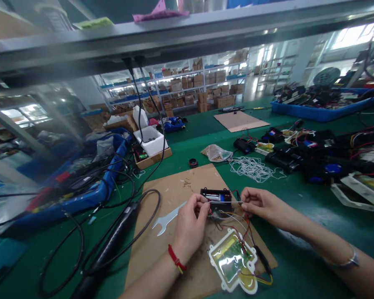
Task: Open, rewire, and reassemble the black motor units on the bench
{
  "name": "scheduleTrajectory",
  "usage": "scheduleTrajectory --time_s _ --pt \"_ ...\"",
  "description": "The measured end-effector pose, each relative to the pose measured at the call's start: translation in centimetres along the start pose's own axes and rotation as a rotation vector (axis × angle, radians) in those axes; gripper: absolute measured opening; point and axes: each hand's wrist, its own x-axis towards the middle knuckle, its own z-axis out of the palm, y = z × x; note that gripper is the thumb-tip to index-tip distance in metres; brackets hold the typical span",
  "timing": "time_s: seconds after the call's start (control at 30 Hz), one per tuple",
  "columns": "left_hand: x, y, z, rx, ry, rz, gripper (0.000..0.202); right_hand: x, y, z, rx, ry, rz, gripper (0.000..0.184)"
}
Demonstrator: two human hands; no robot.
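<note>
My left hand (pixel 191 224) grips the edge of a small black plastic housing (pixel 216 198), which holds a cylindrical battery and sits on a brown cardboard sheet (pixel 171 195). My right hand (pixel 262 205) pinches a thin pale strip or wire (pixel 233 202) against the housing's front edge. Red, black and yellow wires (pixel 237 226) run from the housing to a circuit board in a clear plastic casing (pixel 232 261), which lies on the sheet below my hands. A flat white spanner-shaped piece (pixel 167 218) lies just left of my left hand.
A black electric screwdriver (pixel 112 241) and its cable lie left of the sheet. Blue bins (pixel 324 110) of wired parts, white foam boxes (pixel 149 141), and black assemblies (pixel 314 155) crowd the green bench mat (pixel 187 153). An overhead shelf (pixel 143 41) crosses above.
</note>
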Motion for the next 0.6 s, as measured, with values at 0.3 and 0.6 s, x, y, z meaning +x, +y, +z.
scheduleTrajectory --time_s 0.3,0.6 --pt "2.0 0.2 -0.2 0.085 0.104 0.078 0.011 1.2 -2.2 -0.4 -0.093 0.19 -0.149 0.015" --pt "2.4 -0.4 -0.7 0.028 0.085 0.021 0.012 4.8 -2.9 -1.6 0.018 -0.101 0.052 0.016"
